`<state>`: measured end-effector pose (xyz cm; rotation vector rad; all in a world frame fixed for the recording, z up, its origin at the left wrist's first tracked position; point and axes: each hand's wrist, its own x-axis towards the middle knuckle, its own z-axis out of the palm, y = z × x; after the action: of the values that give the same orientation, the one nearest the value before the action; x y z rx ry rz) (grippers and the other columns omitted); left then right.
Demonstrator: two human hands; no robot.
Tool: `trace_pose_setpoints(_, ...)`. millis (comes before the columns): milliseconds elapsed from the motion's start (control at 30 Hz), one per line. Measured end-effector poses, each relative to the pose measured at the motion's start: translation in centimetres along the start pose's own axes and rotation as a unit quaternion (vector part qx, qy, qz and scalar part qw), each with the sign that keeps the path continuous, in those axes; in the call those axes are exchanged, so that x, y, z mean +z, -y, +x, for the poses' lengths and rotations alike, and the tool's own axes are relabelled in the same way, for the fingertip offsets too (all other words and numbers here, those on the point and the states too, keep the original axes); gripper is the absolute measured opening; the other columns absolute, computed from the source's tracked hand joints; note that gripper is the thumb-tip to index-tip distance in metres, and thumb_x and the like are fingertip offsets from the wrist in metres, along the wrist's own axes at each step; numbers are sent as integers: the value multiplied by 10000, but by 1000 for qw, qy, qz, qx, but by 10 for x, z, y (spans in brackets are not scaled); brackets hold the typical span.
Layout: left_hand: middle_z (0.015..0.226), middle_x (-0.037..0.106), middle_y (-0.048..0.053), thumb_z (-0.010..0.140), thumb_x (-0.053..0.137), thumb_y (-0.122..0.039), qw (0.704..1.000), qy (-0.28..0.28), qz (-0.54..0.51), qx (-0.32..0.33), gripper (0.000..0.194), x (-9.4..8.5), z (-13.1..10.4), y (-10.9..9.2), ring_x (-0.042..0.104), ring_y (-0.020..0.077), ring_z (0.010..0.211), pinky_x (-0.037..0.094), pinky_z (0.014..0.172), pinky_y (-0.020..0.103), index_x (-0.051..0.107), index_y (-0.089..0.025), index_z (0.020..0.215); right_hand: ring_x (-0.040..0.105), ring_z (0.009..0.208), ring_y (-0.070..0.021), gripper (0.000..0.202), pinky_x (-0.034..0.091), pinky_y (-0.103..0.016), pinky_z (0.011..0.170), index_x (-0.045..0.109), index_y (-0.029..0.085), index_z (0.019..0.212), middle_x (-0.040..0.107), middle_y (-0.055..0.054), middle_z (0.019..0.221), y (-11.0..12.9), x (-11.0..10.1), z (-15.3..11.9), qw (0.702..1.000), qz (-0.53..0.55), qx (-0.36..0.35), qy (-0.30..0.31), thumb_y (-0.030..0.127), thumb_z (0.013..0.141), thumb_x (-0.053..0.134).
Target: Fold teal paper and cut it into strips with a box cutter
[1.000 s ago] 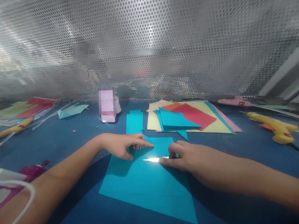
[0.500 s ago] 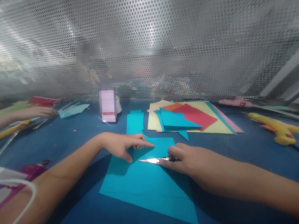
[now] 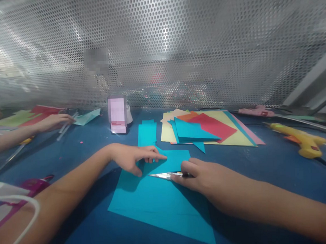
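Observation:
A large turquoise sheet of paper (image 3: 161, 208) lies on the table in front of me, with a turquoise piece (image 3: 178, 159) along its far side. On this paper rests my left hand (image 3: 134, 157), index finger stretched out to the right, thumb apart and the other fingers partly bent. My right hand (image 3: 193, 174) pinches a cutting tool with a pointed, shiny metal blade (image 3: 160, 176). Its tip points left along the edge between the piece and the sheet. The fingers hide the tool's dark rear part, so I cannot tell its exact kind.
Coloured papers (image 3: 244, 138) lie stacked at the back right, beyond them a yellow glue gun (image 3: 301, 139). A phone (image 3: 118, 115) stands upright near the perforated metal wall (image 3: 159, 46). Another person's hand (image 3: 55, 121) works at far left. A magenta tool (image 3: 33, 187) and white cable (image 3: 37, 210) lie left.
My right hand and the blade have shifted slightly left. My left hand stays almost in place. At the far left, the other person's hand has moved right, onto a clear, thin object.

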<state>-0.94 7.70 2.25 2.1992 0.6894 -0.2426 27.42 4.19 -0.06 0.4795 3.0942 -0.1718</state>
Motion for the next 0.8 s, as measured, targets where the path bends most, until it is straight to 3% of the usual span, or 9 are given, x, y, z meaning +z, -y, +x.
trace_pose_setpoints(133,1171,408,73,737,593,-181,1000,0,-7,1,839,-2,1,-3,458,235,1057,415,913,351,244,-267,1495,463,772,-199,694,383,-299,621,365,148,1443,557,-117,984,3,3,2,1000,-16,-11,-21,29,776,514)
trace_pose_setpoints(400,1145,441,77,740,515,-112,1000,-18,4,-11,780,-1,1,-6,482,221,1024,435,855,320,294,-260,1474,464,748,-176,576,395,-287,627,458,138,1382,561,-116,965,2,1,5,1000,5,-16,-20,0,823,436)
trace_pose_setpoints(533,1173,440,74,758,499,-95,1000,-17,-15,-7,751,0,2,-4,489,210,1027,433,890,322,312,-274,1463,464,779,-195,562,397,-299,631,424,148,1407,560,-123,985,2,3,7,999,-2,-16,-41,51,855,454)
trace_pose_setpoints(700,1148,436,80,762,463,-59,999,-25,-16,-21,724,1,3,-6,490,202,1016,437,894,324,337,-244,1451,464,790,-187,597,393,-287,638,388,170,1437,556,-117,1005,2,1,7,1000,0,-9,5,42,858,457)
trace_pose_setpoints(800,1143,438,78,762,462,-53,999,-23,-11,-20,724,1,3,-7,489,197,1011,441,883,311,334,-250,1447,459,786,-193,575,381,-290,622,412,160,1421,554,-119,983,3,1,6,1000,0,-9,-19,45,859,455)
